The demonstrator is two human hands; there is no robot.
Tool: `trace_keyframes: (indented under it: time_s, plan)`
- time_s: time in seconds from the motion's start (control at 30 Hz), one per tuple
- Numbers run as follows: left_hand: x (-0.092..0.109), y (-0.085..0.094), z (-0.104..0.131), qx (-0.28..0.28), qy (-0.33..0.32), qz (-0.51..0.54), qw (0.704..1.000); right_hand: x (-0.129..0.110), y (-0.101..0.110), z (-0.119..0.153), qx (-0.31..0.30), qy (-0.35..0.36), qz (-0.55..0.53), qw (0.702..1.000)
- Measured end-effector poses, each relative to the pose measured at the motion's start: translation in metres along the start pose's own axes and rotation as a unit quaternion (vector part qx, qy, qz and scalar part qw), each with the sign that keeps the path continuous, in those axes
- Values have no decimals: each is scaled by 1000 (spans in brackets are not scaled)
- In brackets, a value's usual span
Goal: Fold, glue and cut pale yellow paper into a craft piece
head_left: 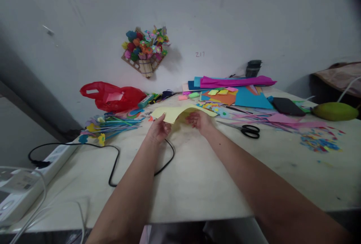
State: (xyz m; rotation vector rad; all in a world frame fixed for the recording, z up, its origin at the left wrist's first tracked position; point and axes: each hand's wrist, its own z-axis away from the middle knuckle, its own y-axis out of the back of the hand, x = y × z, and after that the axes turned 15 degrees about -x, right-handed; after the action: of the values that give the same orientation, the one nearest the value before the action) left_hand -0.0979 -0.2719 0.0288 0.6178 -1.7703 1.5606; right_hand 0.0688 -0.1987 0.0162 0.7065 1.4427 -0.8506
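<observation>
Pale table (197, 183) w/ black scissors (249, 130), black cable (113, 161), red bag (113, 96), colored paper stack (234, 89), confetti scraps (320, 141), power strip (34, 178).

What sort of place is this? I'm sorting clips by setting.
Probably a home paper-craft table: stacked coloured paper sheets, black-handled scissors, and a paper-flower bouquet on the wall.

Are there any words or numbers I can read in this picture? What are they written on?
"Z17" or "217": small dark marks on the white wall; the first one could be a Z or a 2.
The label on the white box at the left edge is too blurred to read.
Nothing else readable.
</observation>
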Motion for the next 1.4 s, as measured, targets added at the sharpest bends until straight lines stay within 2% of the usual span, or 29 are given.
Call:
trace_keyframes:
  time_s: [0.07,0.13,0.23,0.33,0.43,0.57,0.67,0.8,0.9,0.97,1.1,1.17,1.3,1.4]
  plan:
    - [0,2,0,19,-13,-15,1000,-3,6,3,-13,14,-37,999]
    - [0,3,0,35,-29,-27,999,-5,13,4,3,20,-113,993]
    - [1,2,3,42,-36,-42,998,-2,22,0,42,26,-208,977]
    - [2,2,4,31,-32,-59,997,0,27,-8,89,18,-240,967]
    - [1,5,2,29,-31,-78,996,-4,30,-10,114,40,-234,965]
    - [-3,11,-6,58,-51,-76,994,-12,35,-6,125,128,-204,962]
    - [-7,10,-12,81,-60,-84,991,-14,44,-8,160,175,-178,955]
    - [-17,2,-22,77,-17,-134,988,-11,60,-13,210,207,-140,945]
    - [-27,-4,-31,92,17,-228,969,-10,72,-12,231,186,-144,944]
    - [-33,-7,-37,112,33,-271,956,-11,78,-8,216,147,-146,954]
    - [-39,-9,-50,159,55,-316,934,-14,81,0,145,74,-111,980]
    - [-40,-6,-57,179,47,-301,936,-17,81,2,113,52,-102,987]
    - [-43,1,-73,227,0,-318,921,-28,85,8,40,16,-74,996]
    - [-46,3,-79,259,-20,-391,883,-41,92,17,-24,-22,37,999]
